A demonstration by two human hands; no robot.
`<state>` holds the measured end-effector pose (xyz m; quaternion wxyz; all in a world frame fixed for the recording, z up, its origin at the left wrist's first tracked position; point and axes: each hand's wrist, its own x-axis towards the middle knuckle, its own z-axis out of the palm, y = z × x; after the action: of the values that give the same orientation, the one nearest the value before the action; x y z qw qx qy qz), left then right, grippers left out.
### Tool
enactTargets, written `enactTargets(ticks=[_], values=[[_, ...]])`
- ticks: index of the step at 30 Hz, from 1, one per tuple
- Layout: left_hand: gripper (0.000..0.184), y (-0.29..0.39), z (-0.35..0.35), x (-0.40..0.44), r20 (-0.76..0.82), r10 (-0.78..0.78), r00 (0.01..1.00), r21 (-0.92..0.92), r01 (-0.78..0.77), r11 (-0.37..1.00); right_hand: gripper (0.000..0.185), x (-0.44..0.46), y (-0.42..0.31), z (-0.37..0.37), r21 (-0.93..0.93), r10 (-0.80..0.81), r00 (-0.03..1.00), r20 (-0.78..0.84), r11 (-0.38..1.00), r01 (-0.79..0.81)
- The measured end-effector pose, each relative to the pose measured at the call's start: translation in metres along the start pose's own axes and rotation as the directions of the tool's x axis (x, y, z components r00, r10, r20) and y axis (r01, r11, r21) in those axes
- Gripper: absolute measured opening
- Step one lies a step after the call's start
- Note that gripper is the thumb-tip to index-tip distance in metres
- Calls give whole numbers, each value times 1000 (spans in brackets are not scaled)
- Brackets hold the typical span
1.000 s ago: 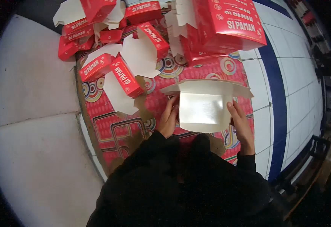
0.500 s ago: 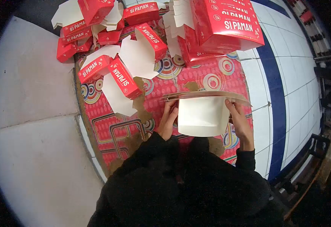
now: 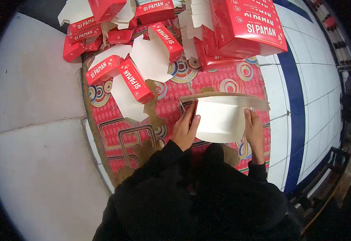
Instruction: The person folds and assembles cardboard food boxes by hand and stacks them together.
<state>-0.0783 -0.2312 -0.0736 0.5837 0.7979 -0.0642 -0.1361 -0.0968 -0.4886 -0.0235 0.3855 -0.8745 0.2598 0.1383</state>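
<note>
An open cardboard food box (image 3: 220,122) is held low in front of me, its white inside facing up and its lid flap standing along the far edge. My left hand (image 3: 186,127) is closed on the left wall, with the thumb near the rim and the other fingers partly hidden outside. At the right wall, my right hand (image 3: 254,128) grips the edge with its thumb on top; its other fingers are mostly hidden. The box's outer faces are largely out of sight.
Beyond my hands, folded red SI PAMAN boxes (image 3: 137,81) lie loosely on a pink patterned mat (image 3: 207,78). A nested stack of red boxes (image 3: 249,34) stands at the far right of the mat. White tiles (image 3: 320,80) and a pale wall-like surface (image 3: 35,80) flank it.
My left hand has shifted right and its thumb now lies closer along the box's left wall. The right hand remains at the right wall. The view has moved slightly.
</note>
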Motion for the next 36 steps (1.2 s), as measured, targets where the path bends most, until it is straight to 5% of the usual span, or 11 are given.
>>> enactTargets(ticks=[5, 7, 9, 11, 15, 23, 27, 29, 32, 35, 36], values=[[53, -16, 1, -6, -53, 29, 998, 8, -28, 1000, 48, 2, 11, 14, 189, -45, 994, -95, 980, 62], [52, -48, 0, -11, -394, -5, 919, -297, -123, 947, 50, 4, 20, 17, 317, -82, 979, -186, 938, 138], [53, -67, -24, 2, -619, -422, 662, -508, 72, 858, 50, -2, 14, 9, 396, -29, 986, -164, 913, 93], [50, -47, -64, 20, -564, -668, 486, -700, 147, 699, 49, -4, 14, 6, 482, 47, 988, -145, 876, 29], [54, -33, -106, 29, -360, -687, 632, -747, 245, 617, 47, -5, 19, -4, 441, 73, 990, -118, 898, -14], [28, 62, -132, -35, -447, -475, 758, -742, -18, 671, 46, -35, -13, -52, 82, 29, 990, -137, 996, -17], [24, 92, -144, -80, -567, -138, 812, -326, -67, 943, 50, -49, -29, -73, 246, -75, 992, 104, 968, 47], [11, 104, -147, -80, -375, 406, 833, 439, -227, 870, 60, -50, -36, -73, 485, -225, 955, 195, 868, 106], [11, 101, -147, -57, 213, 664, 717, 571, -643, 511, 71, -59, -62, -68, 769, -298, 940, 163, 636, 69], [11, 119, -112, -33, 430, 571, 699, 478, -713, 513, 76, -62, -55, -69, 750, -307, 945, 115, 650, 120], [10, 114, -98, -24, 505, 677, 536, 503, -820, 274, 74, -62, -54, -68, 743, -290, 955, 54, 651, 155]])
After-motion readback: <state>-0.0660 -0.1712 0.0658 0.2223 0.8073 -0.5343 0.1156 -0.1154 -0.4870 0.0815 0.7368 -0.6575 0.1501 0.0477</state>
